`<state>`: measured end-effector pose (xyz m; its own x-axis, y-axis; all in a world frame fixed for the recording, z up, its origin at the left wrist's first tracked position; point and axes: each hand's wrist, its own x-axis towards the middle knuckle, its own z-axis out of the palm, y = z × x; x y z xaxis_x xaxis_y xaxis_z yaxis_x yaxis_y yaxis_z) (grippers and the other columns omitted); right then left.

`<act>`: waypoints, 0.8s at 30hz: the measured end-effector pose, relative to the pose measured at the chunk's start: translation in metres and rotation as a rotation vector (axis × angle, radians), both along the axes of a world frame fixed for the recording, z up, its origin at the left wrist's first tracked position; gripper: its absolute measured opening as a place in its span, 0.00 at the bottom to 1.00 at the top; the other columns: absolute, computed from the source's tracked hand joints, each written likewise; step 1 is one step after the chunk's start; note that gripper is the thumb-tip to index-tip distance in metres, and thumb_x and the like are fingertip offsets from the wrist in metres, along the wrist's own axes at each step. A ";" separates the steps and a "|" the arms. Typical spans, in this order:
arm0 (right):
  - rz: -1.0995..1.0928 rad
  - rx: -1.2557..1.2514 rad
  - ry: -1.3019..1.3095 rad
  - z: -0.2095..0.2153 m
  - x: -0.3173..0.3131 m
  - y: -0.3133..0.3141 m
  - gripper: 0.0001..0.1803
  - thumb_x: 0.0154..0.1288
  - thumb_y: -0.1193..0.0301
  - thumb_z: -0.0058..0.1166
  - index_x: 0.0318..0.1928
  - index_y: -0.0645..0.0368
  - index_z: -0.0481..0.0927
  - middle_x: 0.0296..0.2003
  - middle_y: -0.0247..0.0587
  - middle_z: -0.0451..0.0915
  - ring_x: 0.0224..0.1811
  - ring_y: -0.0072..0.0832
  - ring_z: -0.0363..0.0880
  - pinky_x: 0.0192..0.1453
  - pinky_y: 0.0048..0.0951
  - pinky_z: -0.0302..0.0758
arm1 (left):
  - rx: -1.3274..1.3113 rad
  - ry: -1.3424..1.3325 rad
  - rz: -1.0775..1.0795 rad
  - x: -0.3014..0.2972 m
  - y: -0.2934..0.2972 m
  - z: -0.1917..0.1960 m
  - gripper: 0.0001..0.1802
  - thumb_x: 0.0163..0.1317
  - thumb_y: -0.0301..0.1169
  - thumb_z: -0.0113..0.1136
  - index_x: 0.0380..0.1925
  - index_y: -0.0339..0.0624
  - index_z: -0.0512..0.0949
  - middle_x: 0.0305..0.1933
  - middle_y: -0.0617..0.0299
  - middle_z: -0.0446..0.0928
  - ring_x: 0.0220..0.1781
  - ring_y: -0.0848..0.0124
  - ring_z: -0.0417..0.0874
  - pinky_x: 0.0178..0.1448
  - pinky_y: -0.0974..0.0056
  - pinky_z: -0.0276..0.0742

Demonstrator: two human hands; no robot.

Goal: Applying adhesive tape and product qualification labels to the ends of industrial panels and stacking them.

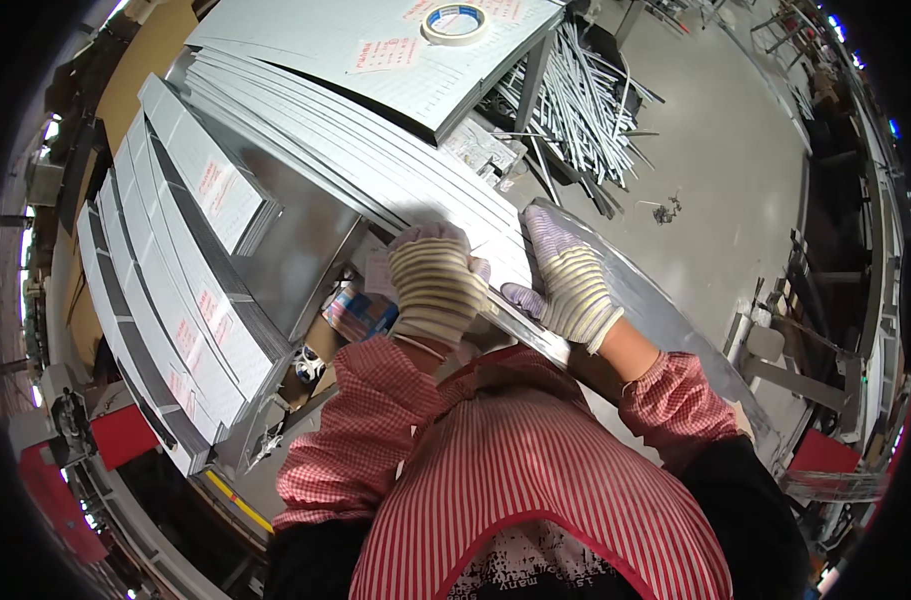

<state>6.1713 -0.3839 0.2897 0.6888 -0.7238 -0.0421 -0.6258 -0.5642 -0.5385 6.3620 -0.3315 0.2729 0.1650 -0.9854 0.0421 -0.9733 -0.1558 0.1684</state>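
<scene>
A stack of long, pale metal strips [375, 165] runs from the upper left to the space between my hands. My left hand [437, 280], in a striped knit glove, is curled over the stack's near edge close to its end. The fingertips there are partly hidden. My right hand [572, 280], gloved the same way, lies with straight fingers along the end of the stack, its thumb apart. A narrow shiny metal edge [525, 328] shows just below the hands, in front of my striped apron.
More stacks of pale panels [190, 290] lie at the left. A tape roll [455, 24] rests on a large sheet stack [375, 50] at the back. Many thin metal rods [580, 105] are heaped beyond it. A grey sheet-covered edge [665, 310] extends at the right.
</scene>
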 end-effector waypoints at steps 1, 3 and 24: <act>0.001 -0.024 -0.019 -0.004 -0.003 0.000 0.51 0.56 0.56 0.65 0.70 0.74 0.55 0.64 0.73 0.65 0.64 0.61 0.69 0.68 0.48 0.67 | 0.103 0.192 0.002 0.003 -0.002 0.011 0.16 0.46 0.41 0.63 0.30 0.41 0.79 0.40 0.51 0.78 0.45 0.53 0.78 0.52 0.49 0.72; 0.002 -0.049 -0.043 -0.008 -0.005 0.000 0.51 0.56 0.56 0.65 0.70 0.74 0.56 0.64 0.73 0.65 0.64 0.60 0.69 0.68 0.48 0.67 | 0.083 0.293 0.011 0.008 0.001 0.013 0.15 0.45 0.40 0.64 0.30 0.41 0.79 0.39 0.51 0.78 0.45 0.53 0.78 0.53 0.50 0.72; 0.065 -0.203 0.085 -0.010 0.000 0.003 0.52 0.58 0.47 0.61 0.70 0.72 0.58 0.66 0.71 0.63 0.65 0.61 0.68 0.69 0.49 0.65 | -0.241 0.905 0.689 -0.030 0.039 -0.049 0.23 0.51 0.31 0.76 0.45 0.39 0.76 0.39 0.62 0.78 0.39 0.70 0.76 0.43 0.63 0.75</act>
<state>6.1716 -0.3806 0.2800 0.7344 -0.6775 0.0406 -0.6227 -0.6964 -0.3567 6.3316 -0.2929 0.2241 0.7288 -0.6576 -0.1909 -0.2040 -0.4746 0.8562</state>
